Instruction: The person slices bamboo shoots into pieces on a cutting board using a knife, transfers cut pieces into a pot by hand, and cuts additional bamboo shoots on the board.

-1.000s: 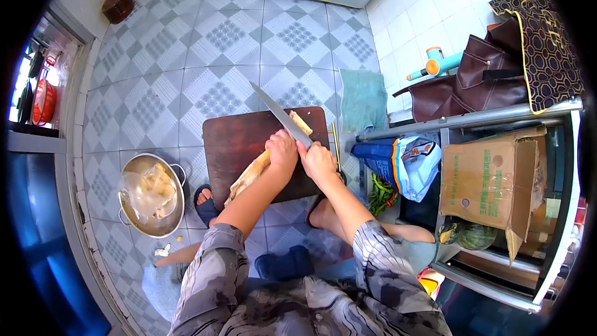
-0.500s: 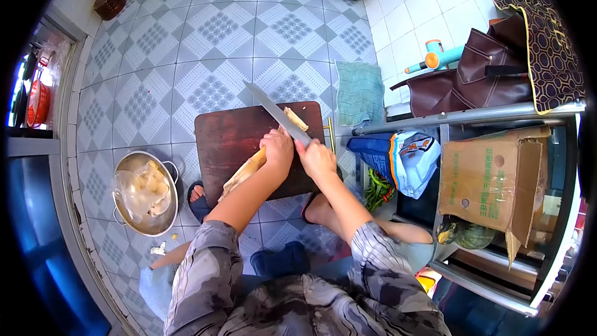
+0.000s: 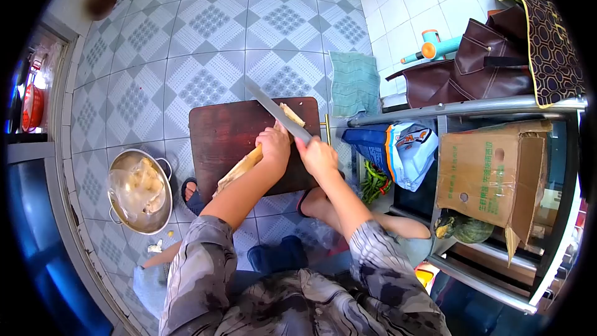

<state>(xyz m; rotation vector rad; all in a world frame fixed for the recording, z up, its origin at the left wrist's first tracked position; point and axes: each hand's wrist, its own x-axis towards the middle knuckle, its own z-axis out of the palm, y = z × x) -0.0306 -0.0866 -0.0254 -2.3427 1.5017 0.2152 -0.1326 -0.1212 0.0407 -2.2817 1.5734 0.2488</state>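
Note:
My right hand [image 3: 319,157] grips the handle of a large kitchen knife [image 3: 268,104], its long blade slanting up and left over the dark red-brown wooden cutting board [image 3: 217,132]. Fingers closed, my left hand [image 3: 274,144] presses down on a long pale-yellow piece of food [image 3: 239,170] right beside the blade. That food runs toward the board's lower left edge, partly under my forearm. Beyond the blade lies another pale portion [image 3: 291,114]; whether it is cut free is hidden by the knife. I cannot make out exactly what food it is.
On the tiled floor to the left stands a metal pot [image 3: 165,202] with pale chunks and clear plastic. Right of the board are a green mat [image 3: 354,84], green and red peppers [image 3: 374,183], a blue-white bag [image 3: 413,155] and a metal rack holding a cardboard box [image 3: 476,177].
The whole view has shifted slightly, so the board and pot appear a little further up and left. Both hands keep their grips, with the knife in nearly the same place on the food.

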